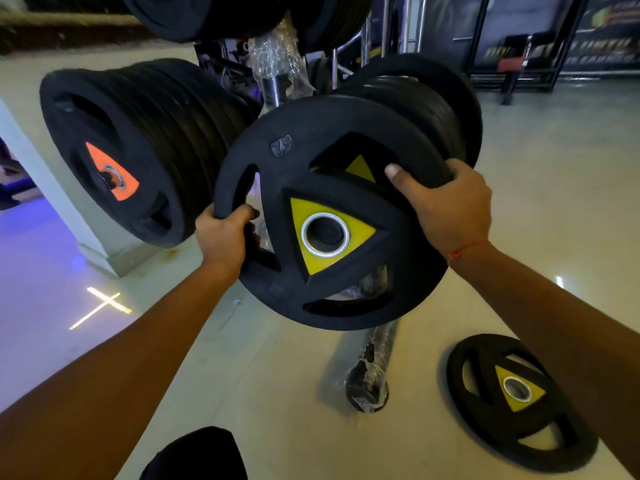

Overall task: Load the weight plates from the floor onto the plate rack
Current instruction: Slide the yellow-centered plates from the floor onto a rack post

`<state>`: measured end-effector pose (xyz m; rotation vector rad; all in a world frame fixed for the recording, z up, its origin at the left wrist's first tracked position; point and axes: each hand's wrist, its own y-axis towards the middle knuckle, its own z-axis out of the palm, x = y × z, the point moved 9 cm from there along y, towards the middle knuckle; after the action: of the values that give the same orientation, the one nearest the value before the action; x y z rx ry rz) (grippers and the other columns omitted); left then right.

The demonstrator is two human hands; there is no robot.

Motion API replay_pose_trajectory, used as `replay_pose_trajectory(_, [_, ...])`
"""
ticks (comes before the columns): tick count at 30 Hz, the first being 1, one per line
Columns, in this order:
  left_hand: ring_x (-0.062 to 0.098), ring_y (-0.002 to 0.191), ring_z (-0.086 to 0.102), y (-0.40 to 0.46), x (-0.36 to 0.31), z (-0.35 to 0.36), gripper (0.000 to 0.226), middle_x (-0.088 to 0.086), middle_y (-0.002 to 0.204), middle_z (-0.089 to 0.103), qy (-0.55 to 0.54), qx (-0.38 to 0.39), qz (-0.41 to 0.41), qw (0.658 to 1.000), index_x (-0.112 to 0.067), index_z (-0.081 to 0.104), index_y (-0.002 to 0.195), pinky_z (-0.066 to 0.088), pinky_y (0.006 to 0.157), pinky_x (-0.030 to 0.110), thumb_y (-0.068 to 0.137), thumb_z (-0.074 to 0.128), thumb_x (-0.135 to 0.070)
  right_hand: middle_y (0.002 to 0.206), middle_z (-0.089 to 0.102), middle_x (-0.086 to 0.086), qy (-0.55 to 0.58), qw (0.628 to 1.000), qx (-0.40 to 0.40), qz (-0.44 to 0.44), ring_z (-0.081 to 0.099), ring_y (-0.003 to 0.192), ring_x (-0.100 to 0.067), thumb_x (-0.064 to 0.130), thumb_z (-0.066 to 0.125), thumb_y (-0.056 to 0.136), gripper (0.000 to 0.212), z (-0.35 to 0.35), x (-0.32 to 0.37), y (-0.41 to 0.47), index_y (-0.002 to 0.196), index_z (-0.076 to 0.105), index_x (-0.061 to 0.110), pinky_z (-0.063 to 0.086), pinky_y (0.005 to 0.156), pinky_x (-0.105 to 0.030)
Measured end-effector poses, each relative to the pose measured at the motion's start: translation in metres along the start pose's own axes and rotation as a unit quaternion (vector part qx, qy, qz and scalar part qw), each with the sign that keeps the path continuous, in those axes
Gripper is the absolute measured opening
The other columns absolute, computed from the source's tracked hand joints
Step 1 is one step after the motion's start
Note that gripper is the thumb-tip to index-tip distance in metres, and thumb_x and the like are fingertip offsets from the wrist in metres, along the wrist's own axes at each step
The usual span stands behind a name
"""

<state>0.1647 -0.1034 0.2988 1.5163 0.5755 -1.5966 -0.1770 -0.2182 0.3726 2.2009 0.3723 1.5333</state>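
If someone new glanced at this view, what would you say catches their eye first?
First, the big black plate with its yellow triangle, held upright at centre by the left hand and right hand at the rack. Next, the stack with an orange triangle on the left peg. Last, one more yellow-marked plate lying flat on the floor, lower right.

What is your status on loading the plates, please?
Left hand and right hand both grip the yellow-marked plate, upright at the rack peg. One plate still on the floor. Nothing blocking.
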Motion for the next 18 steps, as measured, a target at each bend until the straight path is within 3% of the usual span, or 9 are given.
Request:
replay_pose_trajectory(6, [0.026,0.045,0.054,0.01,0.001,0.006,0.014,0.01,0.058,0.057,0.022,0.012,0.017,1.0,-0.002,0.06,0.078,0.048,0.05,0.035,0.075,0.069,-0.013,0.091,0.067,0.007,-0.014,1.0,-0.009,0.002,0.066,0.087,-0.015,0.07,0.073,0.075,0.058,0.0,-0.004,0.002,0.105,0.068,0.022,0.052,0.074,-0.024])
replay_pose_trajectory(9, [0.012,0.043,0.056,0.008,-0.002,0.007,0.006,0.005,0.06,0.058,0.034,0.007,0.04,0.999,-0.003,0.061,0.082,0.047,0.048,0.024,0.084,0.066,-0.006,0.093,0.069,0.005,-0.022,1.0,-0.017,-0.006,0.066,0.089,-0.016,0.071,0.071,0.075,0.06,0.0,-0.004,0.001,0.107,0.067,0.02,0.055,0.077,-0.028])
replay_pose_trajectory(12, [0.004,0.041,0.054,0.007,-0.005,0.011,0.013,0.002,0.06,0.058,0.04,0.0,0.064,0.997,-0.009,0.059,0.078,0.044,0.045,0.019,0.087,0.064,0.0,0.092,0.068,0.005,-0.037,0.999,-0.03,-0.014,0.066,0.088,-0.015,0.074,0.069,0.075,0.061,0.0,-0.004,0.0,0.106,0.066,0.021,0.054,0.074,-0.026])
replay_pose_trajectory(15, [0.011,0.046,0.059,0.011,-0.003,0.011,0.015,0.002,0.06,0.06,0.041,0.001,0.066,0.997,-0.014,0.06,0.076,0.049,0.049,0.025,0.085,0.065,-0.004,0.093,0.067,0.006,-0.04,0.998,-0.039,-0.026,0.066,0.089,-0.014,0.073,0.068,0.077,0.061,0.0,-0.003,-0.003,0.108,0.065,0.021,0.054,0.074,-0.023])
replay_pose_trajectory(18, [0.033,0.058,0.061,0.021,0.009,0.012,0.008,0.012,0.066,0.063,0.03,0.018,0.052,0.998,-0.014,0.062,0.08,0.057,0.057,0.044,0.077,0.068,-0.018,0.095,0.066,0.007,-0.038,0.998,-0.043,-0.034,0.065,0.09,-0.013,0.07,0.069,0.078,0.06,-0.001,-0.002,-0.006,0.11,0.064,0.02,0.052,0.073,-0.019])
